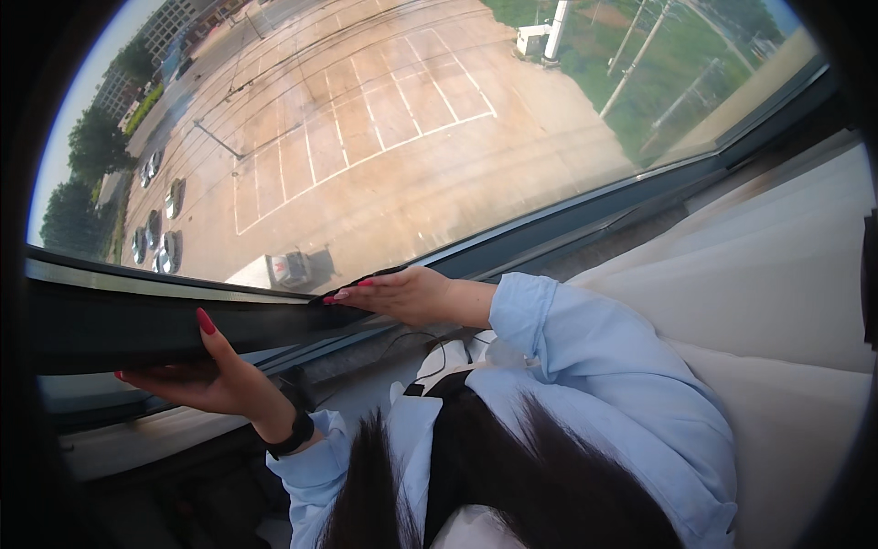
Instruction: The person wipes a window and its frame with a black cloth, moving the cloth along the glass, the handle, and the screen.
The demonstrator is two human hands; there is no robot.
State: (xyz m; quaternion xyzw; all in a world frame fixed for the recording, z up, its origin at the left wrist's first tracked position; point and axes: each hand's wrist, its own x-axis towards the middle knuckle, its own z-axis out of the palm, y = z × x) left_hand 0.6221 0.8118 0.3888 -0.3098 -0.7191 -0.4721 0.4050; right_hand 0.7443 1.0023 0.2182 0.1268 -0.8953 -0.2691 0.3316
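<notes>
A dark window frame rail [137, 329] runs across the view below the glass. At its left part my left hand [219, 384], with a black band on the wrist, has its thumb against the rail's face and its fingers beneath the lower edge. Farther right, my right hand [405, 295] lies with outstretched fingers over a thin dark thing, probably a cloth [363, 280], at the rail's upper edge. How firmly the fingers hold it is hard to tell. Both hands have red nails, and the sleeves are light blue.
Pale curtain-like fabric [754, 274] hangs at the right. A thin dark cable [442, 350] loops below my right hand. Long dark hair [583, 480] hangs in front of my body. Beyond the glass lie a paved lot [411, 171] far below, several parked cars, a truck [289, 269] and poles.
</notes>
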